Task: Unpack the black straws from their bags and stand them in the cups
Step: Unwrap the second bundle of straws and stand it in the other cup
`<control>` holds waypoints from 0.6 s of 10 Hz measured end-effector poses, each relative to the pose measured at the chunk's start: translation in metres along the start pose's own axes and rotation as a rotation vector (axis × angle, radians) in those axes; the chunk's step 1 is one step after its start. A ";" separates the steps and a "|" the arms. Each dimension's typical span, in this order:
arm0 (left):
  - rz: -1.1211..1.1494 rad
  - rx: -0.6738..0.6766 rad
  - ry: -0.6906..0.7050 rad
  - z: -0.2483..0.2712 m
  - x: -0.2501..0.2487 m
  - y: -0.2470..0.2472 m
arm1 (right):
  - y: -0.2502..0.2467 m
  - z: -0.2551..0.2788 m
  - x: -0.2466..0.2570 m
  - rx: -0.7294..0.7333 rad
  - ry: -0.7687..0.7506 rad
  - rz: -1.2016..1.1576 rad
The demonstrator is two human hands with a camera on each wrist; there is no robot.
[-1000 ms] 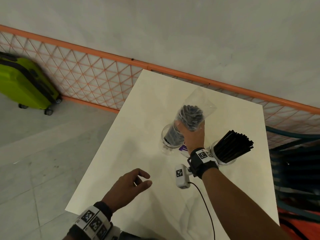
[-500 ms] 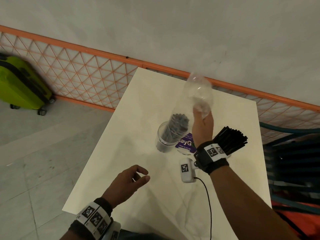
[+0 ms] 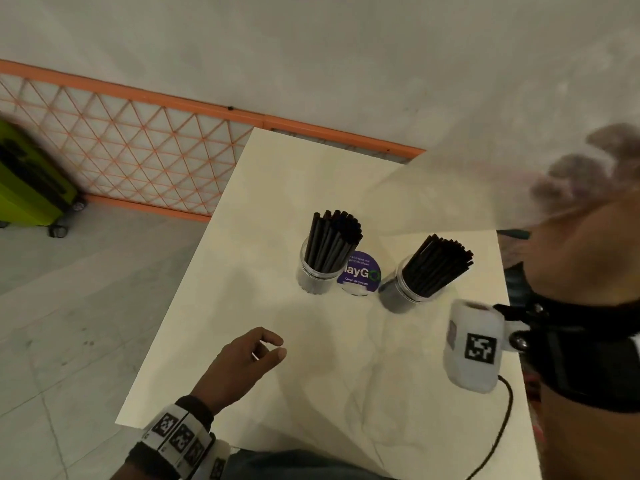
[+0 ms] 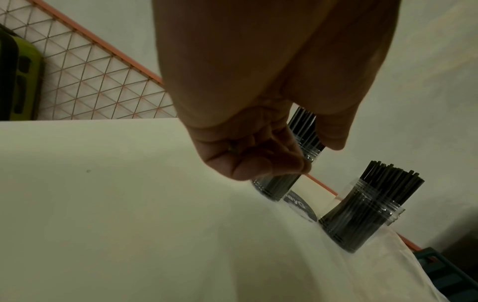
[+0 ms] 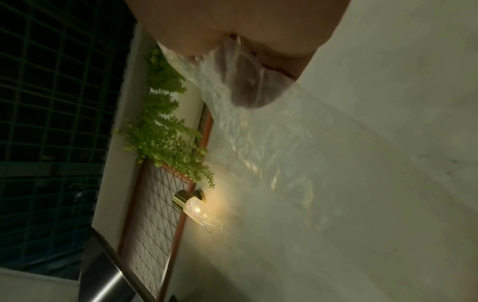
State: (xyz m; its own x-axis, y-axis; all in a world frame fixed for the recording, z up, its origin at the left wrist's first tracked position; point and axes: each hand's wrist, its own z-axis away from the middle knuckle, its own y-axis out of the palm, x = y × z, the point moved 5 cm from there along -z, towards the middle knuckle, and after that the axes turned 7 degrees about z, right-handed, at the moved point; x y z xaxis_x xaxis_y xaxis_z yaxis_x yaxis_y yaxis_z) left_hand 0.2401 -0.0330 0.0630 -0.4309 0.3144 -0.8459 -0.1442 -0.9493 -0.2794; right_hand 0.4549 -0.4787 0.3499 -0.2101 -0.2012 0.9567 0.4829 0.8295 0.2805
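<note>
Two clear cups stand on the white table (image 3: 242, 306). The left cup (image 3: 313, 277) holds a bundle of black straws (image 3: 332, 240), and the right cup (image 3: 405, 289) holds another leaning bundle (image 3: 438, 265). In the left wrist view both cups (image 4: 276, 183) (image 4: 362, 220) show beyond my fingers. My right hand (image 3: 581, 216) is raised high at the right and grips an empty clear plastic bag (image 3: 450, 195), which hangs blurred over the table's far corner. The bag (image 5: 253, 122) drapes over my fingers in the right wrist view. My left hand (image 3: 256, 355) hovers over the table near its front, fingers loosely curled, holding nothing.
A round purple sticker (image 3: 360, 271) lies between the cups. An orange lattice fence (image 3: 121, 157) runs behind the table, with a green suitcase (image 3: 27, 181) at the far left. A dark crate (image 4: 447, 271) sits off the table's right edge. A wall lamp (image 5: 196, 206) glows near hanging greenery.
My right hand has pulled the clear bag up off the straws in the left cup and swung it up and to the right. The left hand has stayed put.
</note>
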 end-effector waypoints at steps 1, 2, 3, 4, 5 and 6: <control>0.094 -0.046 0.073 0.003 -0.016 -0.005 | -0.049 0.014 -0.014 0.032 0.216 -0.197; 0.229 -0.095 0.195 0.009 -0.043 -0.006 | -0.007 0.149 -0.084 -0.033 0.530 -0.184; 0.279 -0.064 0.314 0.015 -0.069 0.000 | -0.001 0.201 -0.109 0.202 0.546 -0.026; 0.167 0.059 0.345 0.009 -0.082 0.018 | -0.020 0.232 -0.169 0.189 0.661 0.132; -0.008 0.235 0.241 -0.003 -0.079 0.046 | -0.019 0.257 -0.213 0.276 0.804 0.237; -0.154 0.252 0.194 -0.012 -0.063 0.076 | -0.024 0.264 -0.242 0.468 0.841 0.545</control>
State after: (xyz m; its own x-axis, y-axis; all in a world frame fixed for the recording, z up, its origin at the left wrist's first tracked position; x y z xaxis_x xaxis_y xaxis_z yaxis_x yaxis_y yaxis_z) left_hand 0.2669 -0.1248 0.0892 -0.2135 0.4249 -0.8797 -0.4203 -0.8528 -0.3099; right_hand 0.2695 -0.3126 0.0912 0.6635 0.1087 0.7403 -0.0719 0.9941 -0.0815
